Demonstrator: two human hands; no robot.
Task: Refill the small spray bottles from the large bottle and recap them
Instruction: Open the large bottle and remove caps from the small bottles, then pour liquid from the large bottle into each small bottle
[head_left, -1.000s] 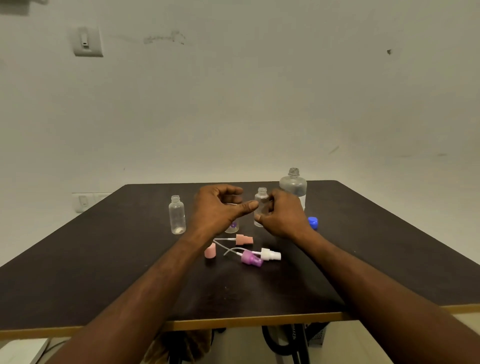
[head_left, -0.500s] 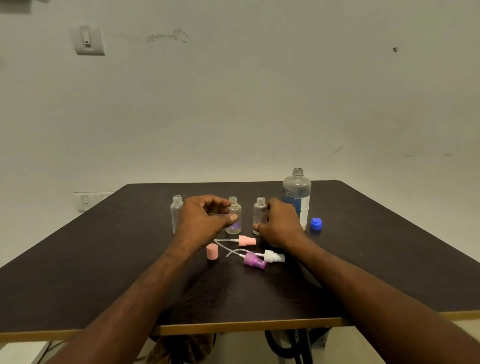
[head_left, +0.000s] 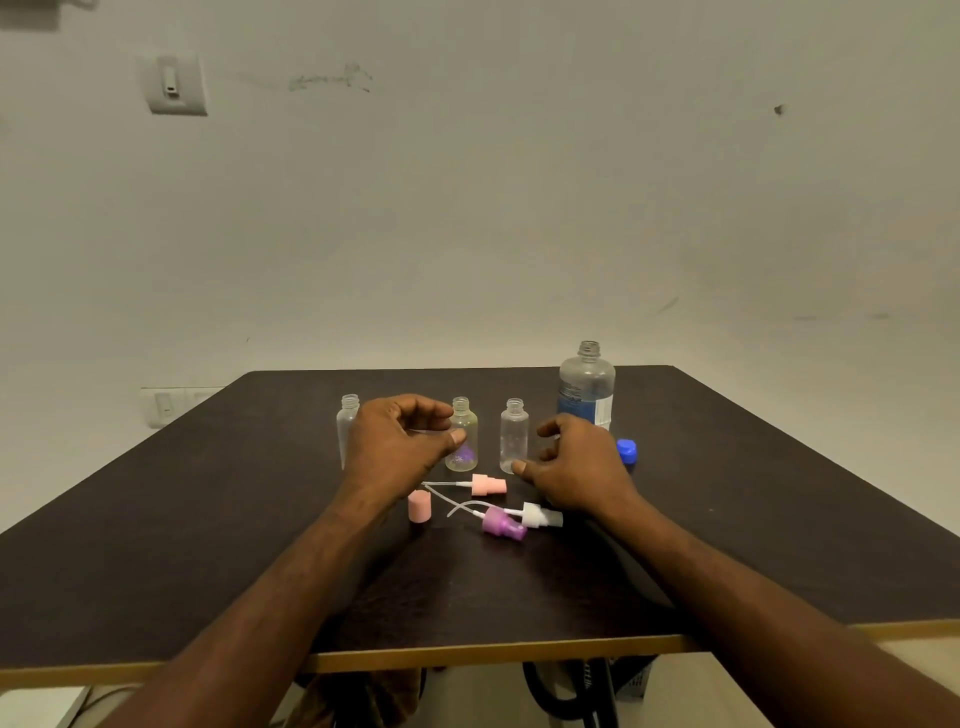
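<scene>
Three small clear spray bottles are seen standing upright and uncapped in a row on the dark table (head_left: 208, 519). The left small bottle (head_left: 347, 423) is partly hidden behind the left hand (head_left: 397, 444). The middle small bottle (head_left: 462, 436), which carries a purple mark low on its body, stands just beside that hand's thumb and fingertips; whether it is touched cannot be told. The right small bottle (head_left: 514, 436) stands apart from the middle one, with the thumb of the right hand (head_left: 576, 467) at or just beside its base.

The left hand is held with its fingers loosely curled and nothing is gripped in it. The right hand is spread with relaxed, slightly bent fingers, and nothing is enclosed by it either.

The large bottle (head_left: 587, 387) is placed behind the right hand, upright and uncapped, with a blue label on its lower half. Its blue cap (head_left: 626, 450) is laid on the table just to the right of the right hand.

In front of the small bottles, the spray heads are laid on their sides with their thin dip tubes crossing: a pink spray head (head_left: 488, 486), a purple spray head (head_left: 503, 524) and a white spray head (head_left: 540, 517). A pink overcap (head_left: 419, 505) is stood near the left wrist.

A wall switch (head_left: 174, 83) is mounted on the pale wall behind.
</scene>
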